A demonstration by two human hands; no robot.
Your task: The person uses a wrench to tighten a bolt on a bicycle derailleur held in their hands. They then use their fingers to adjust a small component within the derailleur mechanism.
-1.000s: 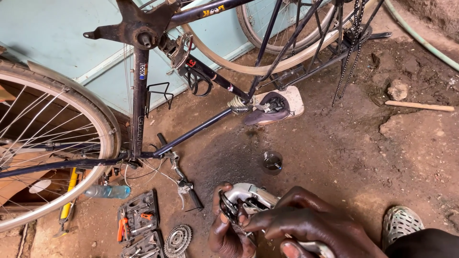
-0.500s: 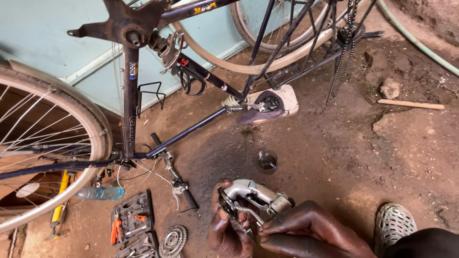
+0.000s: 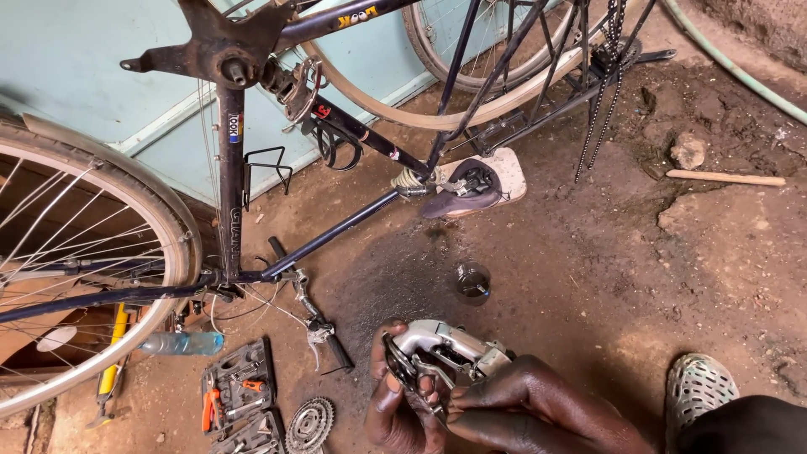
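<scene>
Ground: bare packed-dirt floor [image 3: 714,252] is lying under an upturned dark bicycle frame [image 3: 229,193].
Thing: silver derailleur [image 3: 441,349] is sitting low in view, between both hands.
Left hand [image 3: 399,412]: grip is clenching its cage end.
Right hand [image 3: 530,403]: grip is pinching its body.
Handling: probably rigid, light, greasy metal; best held by the solid body.
Nearby: small tin [image 3: 473,282], tool case [image 3: 238,391], sprocket [image 3: 309,424].

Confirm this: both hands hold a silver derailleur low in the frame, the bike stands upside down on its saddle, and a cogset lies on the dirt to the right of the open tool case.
One detail is wrong. The head view shows the bike resting on its saddle, and the left hand and right hand holding the silver derailleur. The cogset lies right of the open tool case, but on a dark concrete floor, not dirt.
</scene>
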